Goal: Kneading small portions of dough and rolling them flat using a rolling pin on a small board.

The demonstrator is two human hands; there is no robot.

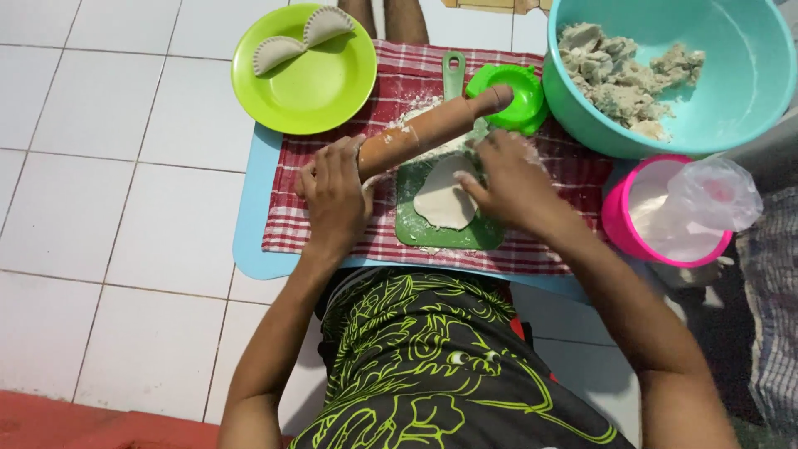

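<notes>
The wooden rolling pin (432,127) is being gripped at its near end by the left hand (334,193), fingers curled round it, its far end tilted up off the dough so the sheet is left clear. The flattened dough piece (447,195) is lying on the green cutting board (449,235), being steadied at its edge by the right hand (509,181), fingers pressed together and flat. The board is being kept on a red checked cloth (557,241) over a blue mat (249,224) on the tiled floor (108,166). Two folded pastries are resting on the green plate (320,96); crumbly dough is sitting in the teal bowl (748,75).
</notes>
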